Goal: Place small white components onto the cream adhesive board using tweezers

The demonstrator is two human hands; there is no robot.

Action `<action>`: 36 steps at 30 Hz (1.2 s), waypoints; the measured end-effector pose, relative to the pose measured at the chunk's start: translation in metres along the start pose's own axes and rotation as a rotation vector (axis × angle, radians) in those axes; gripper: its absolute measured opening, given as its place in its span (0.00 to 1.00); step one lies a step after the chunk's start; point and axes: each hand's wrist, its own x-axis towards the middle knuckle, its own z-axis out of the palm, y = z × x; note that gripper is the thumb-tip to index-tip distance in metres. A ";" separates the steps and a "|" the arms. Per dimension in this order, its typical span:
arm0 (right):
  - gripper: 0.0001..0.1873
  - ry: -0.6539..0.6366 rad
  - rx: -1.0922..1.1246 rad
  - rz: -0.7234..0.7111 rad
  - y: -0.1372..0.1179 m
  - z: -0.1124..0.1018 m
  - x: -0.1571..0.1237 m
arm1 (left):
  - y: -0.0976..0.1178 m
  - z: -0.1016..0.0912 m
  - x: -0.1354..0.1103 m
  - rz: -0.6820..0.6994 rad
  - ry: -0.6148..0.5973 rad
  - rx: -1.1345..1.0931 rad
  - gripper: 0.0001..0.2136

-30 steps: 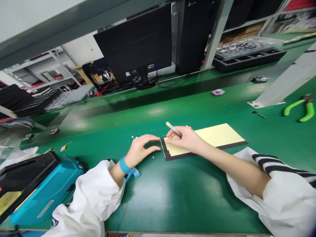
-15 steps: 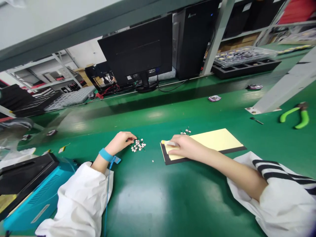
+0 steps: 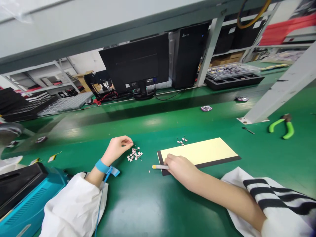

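My left hand (image 3: 118, 148), with a blue strap on the wrist, is closed in a pinch just beside a pile of small white parts with dark leads (image 3: 134, 154). What lies between its fingertips is too small to make out. My right hand (image 3: 179, 169) is wrapped round a slim light-grey stick with a yellow end (image 3: 160, 167), which points left. This hand rests over the near left corner of a yellow sheet (image 3: 204, 151) with black edges. One tiny pale piece (image 3: 149, 171) lies on the green table left of the yellow end.
A smaller group of such parts (image 3: 182, 141) sits behind the sheet. Green-handled pliers (image 3: 281, 126) lie at the right, near a white metal post (image 3: 278, 89). A blue case (image 3: 32, 200) stands at the left. A monitor (image 3: 135, 64) and a computer tower (image 3: 189, 56) stand behind.
My right hand has drawn back toward me, bringing the stick from over the sheet to its near left edge. My left hand has lifted slightly off the pile. The view has shifted.
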 end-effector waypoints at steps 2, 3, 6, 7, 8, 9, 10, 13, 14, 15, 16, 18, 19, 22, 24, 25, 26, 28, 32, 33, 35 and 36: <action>0.05 0.005 0.032 0.032 -0.001 -0.001 0.001 | 0.005 0.006 -0.001 -0.051 0.056 -0.185 0.10; 0.04 0.008 0.056 0.049 -0.002 -0.002 0.001 | 0.007 0.009 -0.002 -0.072 0.076 -0.257 0.11; 0.02 0.026 0.161 0.093 0.001 -0.003 0.002 | 0.016 0.021 -0.005 -0.106 0.103 -0.413 0.11; 0.01 0.035 0.207 0.103 0.003 -0.003 0.003 | 0.019 0.024 -0.007 -0.110 0.103 -0.453 0.11; 0.01 0.044 0.257 0.112 0.005 -0.003 0.003 | 0.022 0.028 -0.008 -0.116 0.101 -0.490 0.11; 0.01 0.050 0.312 0.118 0.008 -0.003 0.004 | 0.025 0.031 -0.010 -0.123 0.097 -0.526 0.11; 0.03 0.057 0.370 0.121 0.010 -0.004 0.004 | 0.028 0.033 -0.011 -0.134 0.095 -0.560 0.11; 0.08 0.078 0.540 0.121 0.018 -0.006 0.007 | 0.035 0.040 -0.015 -0.180 0.099 -0.641 0.12; 0.08 0.086 0.594 0.116 0.020 -0.008 0.009 | 0.038 0.042 -0.017 -0.192 0.102 -0.652 0.12; 0.08 0.097 0.642 0.112 0.021 -0.009 0.010 | 0.040 0.044 -0.018 -0.193 0.106 -0.657 0.11; 0.07 0.109 0.679 0.114 0.021 -0.010 0.011 | 0.042 0.046 -0.020 -0.177 0.110 -0.658 0.11; 0.07 0.156 0.786 0.116 0.020 -0.011 0.013 | 0.047 0.050 -0.025 -0.086 0.113 -0.633 0.09; 0.08 0.187 0.868 0.109 0.018 -0.011 0.013 | 0.049 0.053 -0.028 -0.017 0.114 -0.603 0.07; 0.11 0.255 1.169 0.028 0.013 -0.007 0.011 | 0.055 0.060 -0.037 0.180 0.129 -0.456 0.02; 0.13 0.241 1.285 -0.029 0.009 -0.003 0.010 | 0.058 0.063 -0.042 0.249 0.152 -0.378 0.03; 0.13 0.224 1.310 -0.040 0.007 -0.001 0.009 | 0.059 0.065 -0.043 0.266 0.163 -0.355 0.05; 0.14 0.204 1.321 -0.041 0.006 0.000 0.008 | 0.059 0.066 -0.044 0.281 0.174 -0.336 0.07; 0.14 0.176 1.327 -0.031 0.004 0.003 0.008 | 0.061 0.066 -0.045 0.315 0.199 -0.285 0.08; 0.14 0.182 1.324 -0.037 0.004 0.005 0.009 | 0.064 0.064 -0.046 0.410 0.253 -0.135 0.07; 0.14 0.185 1.321 -0.037 0.004 0.005 0.010 | 0.065 0.064 -0.046 0.432 0.263 -0.107 0.07; 0.14 0.191 1.304 -0.032 0.004 0.005 0.010 | 0.066 0.064 -0.046 0.467 0.283 -0.065 0.07; 0.14 0.198 1.292 -0.030 0.004 0.005 0.010 | 0.066 0.064 -0.046 0.482 0.293 -0.050 0.07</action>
